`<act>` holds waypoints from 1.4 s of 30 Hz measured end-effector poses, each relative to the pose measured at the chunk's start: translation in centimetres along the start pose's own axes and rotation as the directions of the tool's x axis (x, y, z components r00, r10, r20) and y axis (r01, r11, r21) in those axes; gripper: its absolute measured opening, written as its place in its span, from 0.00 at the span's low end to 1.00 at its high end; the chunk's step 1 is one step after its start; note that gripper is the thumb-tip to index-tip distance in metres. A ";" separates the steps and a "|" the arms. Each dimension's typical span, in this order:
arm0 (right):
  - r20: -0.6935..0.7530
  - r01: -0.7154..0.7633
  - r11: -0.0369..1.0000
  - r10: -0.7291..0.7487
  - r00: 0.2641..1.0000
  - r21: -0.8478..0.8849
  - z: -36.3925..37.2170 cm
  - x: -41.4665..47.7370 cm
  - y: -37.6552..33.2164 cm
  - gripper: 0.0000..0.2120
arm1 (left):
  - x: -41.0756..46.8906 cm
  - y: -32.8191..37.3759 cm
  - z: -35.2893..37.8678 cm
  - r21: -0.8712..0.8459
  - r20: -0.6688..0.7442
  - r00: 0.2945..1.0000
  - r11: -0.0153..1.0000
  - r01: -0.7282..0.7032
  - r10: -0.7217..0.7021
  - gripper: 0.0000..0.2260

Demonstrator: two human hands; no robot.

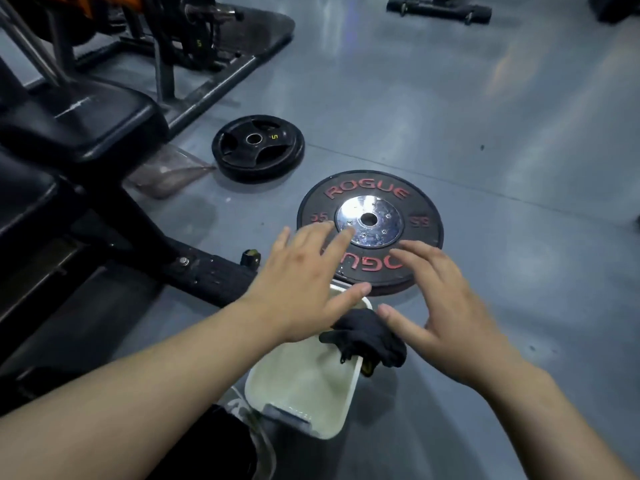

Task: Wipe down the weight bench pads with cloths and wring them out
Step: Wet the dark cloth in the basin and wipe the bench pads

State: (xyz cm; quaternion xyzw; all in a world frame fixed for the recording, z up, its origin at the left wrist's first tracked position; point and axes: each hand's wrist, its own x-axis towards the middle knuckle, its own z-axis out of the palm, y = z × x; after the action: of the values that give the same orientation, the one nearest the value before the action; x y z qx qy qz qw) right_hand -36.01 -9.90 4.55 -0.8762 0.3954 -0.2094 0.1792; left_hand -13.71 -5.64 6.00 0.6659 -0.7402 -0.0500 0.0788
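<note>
A black cloth (367, 336) lies draped over the right rim of a white rectangular tub (304, 379) on the floor. My left hand (304, 282) hovers above the tub's far end, fingers spread and holding nothing. My right hand (450, 303) hovers just right of the cloth, fingers spread, also holding nothing. Neither hand touches the cloth. The black bench pads (86, 123) stand at the left, with the bench's frame (194, 268) running toward the tub.
A large Rogue bumper plate (408, 206) lies flat just beyond the tub. A smaller black plate (258, 147) lies farther left. A clear plastic sheet (169, 171) sits by the bench. Rack frames (207, 84) stand at the back left.
</note>
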 end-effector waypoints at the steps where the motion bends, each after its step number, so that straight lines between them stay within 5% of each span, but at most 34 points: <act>1: -0.002 0.007 1.000 -0.007 1.000 -0.012 0.0 -0.1 0.2 0.34 | 0.1 0.3 0.7 0.003 0.001 1.000 1.000 -0.004 0.004 0.36; 15: 0.116 -0.009 1.000 0.010 0.993 -0.011 6.8 -0.6 3.5 0.39 | -2.8 -3.0 8.7 0.039 0.165 0.986 0.998 -0.048 0.041 0.37; 27: 0.271 -0.211 0.977 0.206 0.940 -0.010 15.6 -2.2 9.9 0.42 | -0.4 -4.8 12.8 -0.010 0.319 0.948 1.000 -0.009 0.012 0.38; 32: 0.316 -0.162 0.987 0.151 0.937 0.008 17.9 -2.6 11.1 0.40 | 0.4 -4.4 13.0 -0.015 0.331 0.943 0.999 -0.029 0.032 0.37; 42: 0.154 -0.102 0.990 0.086 0.984 0.098 18.8 -2.1 10.7 0.28 | 0.7 -4.5 12.3 0.013 0.356 0.933 0.998 -0.064 0.055 0.36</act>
State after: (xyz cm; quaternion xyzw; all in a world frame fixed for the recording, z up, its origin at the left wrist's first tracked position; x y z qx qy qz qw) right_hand -34.32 -12.12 -17.04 -0.8591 0.4103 -0.1548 0.2640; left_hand -11.60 -7.23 -6.82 0.6240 -0.7626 -0.1581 -0.0630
